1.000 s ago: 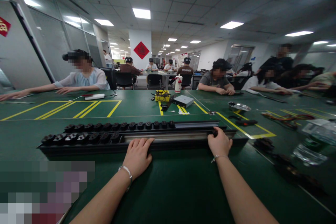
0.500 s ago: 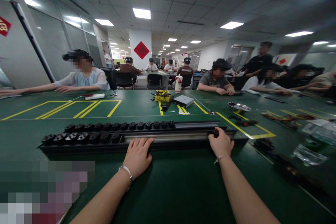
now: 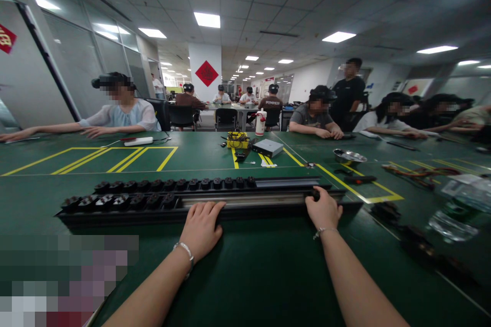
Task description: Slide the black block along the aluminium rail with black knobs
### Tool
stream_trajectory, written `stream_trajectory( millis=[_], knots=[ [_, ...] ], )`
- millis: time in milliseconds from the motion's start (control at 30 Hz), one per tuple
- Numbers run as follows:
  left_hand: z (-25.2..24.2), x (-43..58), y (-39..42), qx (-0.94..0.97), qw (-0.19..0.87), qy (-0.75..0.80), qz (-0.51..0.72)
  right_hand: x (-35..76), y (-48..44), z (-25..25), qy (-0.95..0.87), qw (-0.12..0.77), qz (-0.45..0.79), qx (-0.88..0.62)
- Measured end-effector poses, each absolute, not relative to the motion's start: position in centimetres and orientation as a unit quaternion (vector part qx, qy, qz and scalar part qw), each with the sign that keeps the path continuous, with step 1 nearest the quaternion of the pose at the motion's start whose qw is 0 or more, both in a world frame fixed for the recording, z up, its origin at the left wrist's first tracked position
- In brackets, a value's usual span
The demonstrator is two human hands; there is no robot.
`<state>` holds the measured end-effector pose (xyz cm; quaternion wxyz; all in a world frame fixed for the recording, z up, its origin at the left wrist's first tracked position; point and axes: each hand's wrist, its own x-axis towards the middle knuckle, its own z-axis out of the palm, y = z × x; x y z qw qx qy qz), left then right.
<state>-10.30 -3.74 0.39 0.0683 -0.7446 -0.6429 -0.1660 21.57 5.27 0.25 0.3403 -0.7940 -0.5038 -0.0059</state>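
Note:
Two long black power tracks (image 3: 268, 210) lie side by side across the green table. Black plug-like socket modules (image 3: 119, 201) fill the left part of the front track, and a row of similar modules (image 3: 205, 183) sits on the rear one. My left hand (image 3: 202, 226) is closed over the front track's near edge, just right of its last module. At the track's right end, my right hand (image 3: 324, 209) pinches a small black module (image 3: 315, 194). Its lower part is hidden by my fingers, so I cannot tell whether it sits in the track.
More black modules (image 3: 418, 246) lie at right beside a clear plastic bottle (image 3: 458, 209). Farther back are a metal bowl (image 3: 350, 156), a grey box (image 3: 268, 147), a yellow box with cables (image 3: 238, 139) and a white bottle (image 3: 261, 122). People sit around the table.
Both my hands and the tracks look the same. In the background at right, a standing person in black has moved left and stands more upright.

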Motion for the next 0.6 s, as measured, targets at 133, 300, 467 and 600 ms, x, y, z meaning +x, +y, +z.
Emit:
stream_trajectory(
  millis=[133, 300, 467, 600],
  knots=[
    [0.3, -10.38, -3.75, -0.749, 0.076, -0.635, -0.173, 21.85, 5.37, 0.36, -0.501, 0.335, 0.002, -0.798],
    [0.28, -10.4, -3.79, -0.748, 0.07, -0.637, -0.172, 22.14, 5.36, 0.55, -0.502, 0.333, 0.003, -0.798],
    [0.12, -10.44, -3.73, -0.748, 0.076, -0.634, -0.178, 22.01, 5.25, 0.45, -0.501, 0.343, -0.014, -0.794],
    [-0.02, -10.44, -3.65, -0.748, 0.083, -0.633, -0.18, 22.0, 5.29, -0.02, -0.505, 0.343, -0.032, -0.791]
  ],
)
